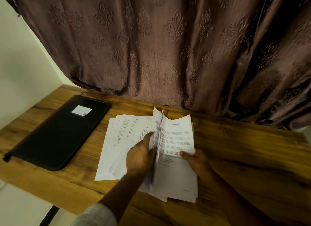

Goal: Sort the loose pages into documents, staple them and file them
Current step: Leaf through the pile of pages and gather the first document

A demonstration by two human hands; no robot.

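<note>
Loose white printed pages [117,141] lie fanned out on the wooden table [244,150], left of a thicker stack [178,175]. My left hand [141,155] grips a few pages lifted on edge [159,131] between the fan and the stack. My right hand [195,160] presses its thumb on the top sheet of the stack, a page with a title line. A black zipped file folder [57,134] with a white label lies closed at the left of the table. No stapler shows.
A brown patterned curtain [159,45] hangs over the table's far edge. A pale wall [21,65] borders the left side. The table's front edge runs diagonally at the lower left, with floor below.
</note>
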